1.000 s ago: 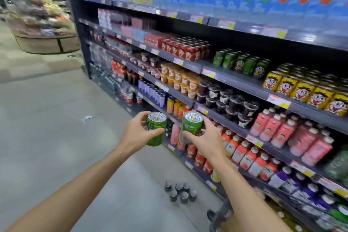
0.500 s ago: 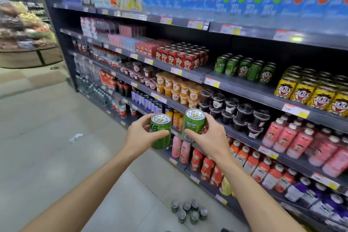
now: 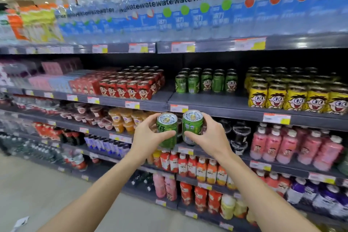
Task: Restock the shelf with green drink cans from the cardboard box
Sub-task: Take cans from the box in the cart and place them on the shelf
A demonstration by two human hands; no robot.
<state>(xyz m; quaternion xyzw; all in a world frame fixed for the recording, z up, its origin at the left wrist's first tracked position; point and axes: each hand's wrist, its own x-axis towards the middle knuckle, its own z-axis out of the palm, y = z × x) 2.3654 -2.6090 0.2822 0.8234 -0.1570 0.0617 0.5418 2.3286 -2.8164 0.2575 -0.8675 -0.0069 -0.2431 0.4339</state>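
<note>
Partly hidden, both held cans show only their tops and upper sides — the left hand (image 3: 148,135) curls round one green can (image 3: 167,130), thumb across its front, and the right hand (image 3: 209,137) curls round a second green can (image 3: 192,126), covering its right side. The two cans stand upright, just beside each other, perhaps touching; I cannot tell. Their small print is too blurred to read beyond a barcode panel low on the right-hand can. The cardboard box is out of view, and both forearms are cut off at the lower edge.

Against half a second ago, the hands have come up and nearer the shelving, the view has swung to face it squarely, and the loose cans on the floor have dropped out of sight.

Above and just beyond the hands, the shelf (image 3: 207,102) carries a short row of green cartoon-face cans (image 3: 206,82) set well back, with bare shelf in front. To their left sit red cartoon-face cans (image 3: 131,88), to the right yellow ones (image 3: 293,98). Higher still, water bottles (image 3: 188,11) read "Wate", cut short by the wrap. Below the right hand, orange bottles (image 3: 201,172) bear "NFC" — price tags along the rails stay illegible.
</note>
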